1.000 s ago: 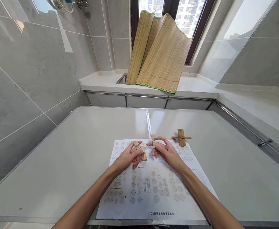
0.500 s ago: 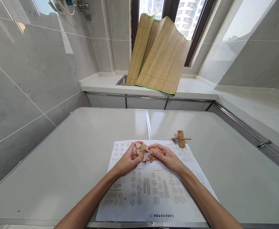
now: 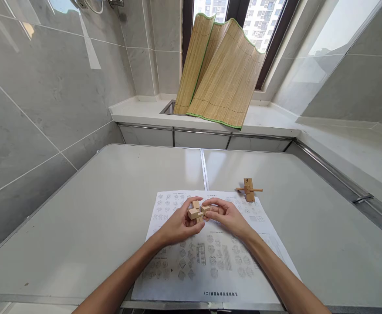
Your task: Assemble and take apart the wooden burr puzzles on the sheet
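Note:
Small notched wooden puzzle pieces [image 3: 194,213] are held together over the sheet, between both hands. My left hand [image 3: 179,222] is closed round them from the left, fingers behind and thumb in front. From the right, my right hand [image 3: 225,214] pinches a wooden puzzle piece [image 3: 205,209] between thumb and fingers, pressed against the others. How the notches fit is too small to make out. Beneath the hands lies a printed instruction sheet [image 3: 217,274] with rows of diagrams, its heading upside down to me.
A crossed wooden puzzle assembly [image 3: 249,189] with a thin stick through it lies at the sheet's far right corner. The pale table [image 3: 79,218] has a seam down its middle. Behind it, a bamboo mat [image 3: 226,78] leans on a white ledge [image 3: 138,113] by the window.
My right hand's piece has turned from a slant and now sits across the pieces in my left hand. The left hand has rotated its pieces slightly. The view has tipped a little downward.

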Demonstrator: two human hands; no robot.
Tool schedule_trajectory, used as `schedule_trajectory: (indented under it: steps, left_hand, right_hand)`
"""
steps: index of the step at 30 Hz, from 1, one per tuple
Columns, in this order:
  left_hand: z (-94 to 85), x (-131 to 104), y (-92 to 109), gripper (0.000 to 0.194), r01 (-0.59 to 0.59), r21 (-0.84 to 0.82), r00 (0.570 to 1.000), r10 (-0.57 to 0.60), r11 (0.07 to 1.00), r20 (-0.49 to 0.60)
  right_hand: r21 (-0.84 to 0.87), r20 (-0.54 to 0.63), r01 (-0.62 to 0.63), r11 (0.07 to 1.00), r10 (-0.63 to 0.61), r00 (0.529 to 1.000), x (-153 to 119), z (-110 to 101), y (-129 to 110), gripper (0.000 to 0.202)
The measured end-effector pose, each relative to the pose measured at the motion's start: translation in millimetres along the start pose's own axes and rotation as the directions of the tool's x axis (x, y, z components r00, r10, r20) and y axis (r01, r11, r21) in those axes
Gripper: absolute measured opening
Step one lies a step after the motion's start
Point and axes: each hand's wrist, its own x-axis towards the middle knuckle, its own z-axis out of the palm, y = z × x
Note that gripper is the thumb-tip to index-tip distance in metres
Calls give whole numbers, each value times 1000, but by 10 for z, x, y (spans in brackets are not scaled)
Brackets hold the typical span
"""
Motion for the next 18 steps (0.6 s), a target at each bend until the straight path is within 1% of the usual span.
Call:
schedule_trajectory:
  steps: [4, 10, 14, 18]
  left_hand:
    - [-4, -9, 26, 60, -21, 36, 1000, 22, 999, -9]
    - [3, -17, 64, 64, -31, 29, 999, 31, 999, -11]
    - [21, -15, 44, 63, -12, 26, 999, 13, 1000, -36]
    - [33, -7, 12, 63, -11, 23, 998, 12, 1000, -57]
  right_hand:
    - [-56, -18, 36, 998, -37, 999, 7, 15, 6, 36]
    - [-92, -59, 53, 994, -59, 997, 13, 10, 40, 37]
    - [-90, -76, 48, 995, -55, 996, 25, 3, 66, 37]
    - [-105, -104, 47, 993, -58, 993, 21, 10, 43, 36]
